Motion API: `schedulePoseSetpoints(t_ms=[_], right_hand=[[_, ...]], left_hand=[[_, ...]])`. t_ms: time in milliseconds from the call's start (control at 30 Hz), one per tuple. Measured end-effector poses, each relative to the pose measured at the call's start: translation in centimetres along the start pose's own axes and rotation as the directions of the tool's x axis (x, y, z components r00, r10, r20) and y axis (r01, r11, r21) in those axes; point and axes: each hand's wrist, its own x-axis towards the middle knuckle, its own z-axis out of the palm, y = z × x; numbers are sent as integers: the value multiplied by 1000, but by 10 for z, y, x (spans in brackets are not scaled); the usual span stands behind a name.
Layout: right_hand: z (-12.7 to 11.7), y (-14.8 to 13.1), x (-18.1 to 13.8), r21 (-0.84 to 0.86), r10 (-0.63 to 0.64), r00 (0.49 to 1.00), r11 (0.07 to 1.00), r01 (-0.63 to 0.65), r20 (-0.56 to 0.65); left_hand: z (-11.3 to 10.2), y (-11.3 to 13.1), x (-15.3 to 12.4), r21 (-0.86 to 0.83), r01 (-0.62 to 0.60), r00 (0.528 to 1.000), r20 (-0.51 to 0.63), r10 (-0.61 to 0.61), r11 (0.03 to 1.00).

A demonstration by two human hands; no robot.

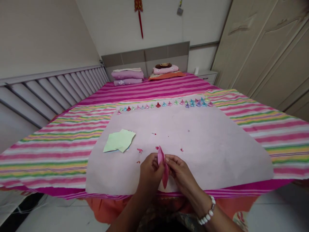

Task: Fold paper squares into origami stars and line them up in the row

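Note:
Over the near edge of a large pale sheet, a folded piece of pink paper is held upright between my two hands. My left hand pinches its left side, thumb in front. On the other side, the fingertips of my right hand are closed on the paper's right edge; a white bead bracelet circles that wrist. Small pink and red paper scraps lie just beyond my hands. Part of the pink paper is hidden behind my left thumb.
Light green paper sheets lie stacked at the left. Several small folded paper pieces in many colours line the sheet's far edge, bunched at the right. The sheet rests on a striped bed cover. A railing bounds the left side.

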Motion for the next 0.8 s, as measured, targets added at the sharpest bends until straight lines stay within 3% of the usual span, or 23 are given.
schedulePoseSetpoints(t_ms=[100, 333, 633, 800], right_hand=[[2, 1, -1, 5, -22, 1000, 1000, 22, 12], [10, -8, -12, -61, -104, 980, 991, 115, 172], [8, -6, -6, -214, -229, 967, 945, 249, 112], [3, 1, 3, -269, -246, 965, 927, 260, 87]], left_hand=[[3, -3, 0, 24, -16, 1000, 5, 16, 1000], [2, -9, 2, 177, -63, 997, -40, 71, 982], [1, -22, 4, 388, -193, 977, -8, 212, 901], [-1, -26, 4, 474, -195, 975, -4, 223, 859]])
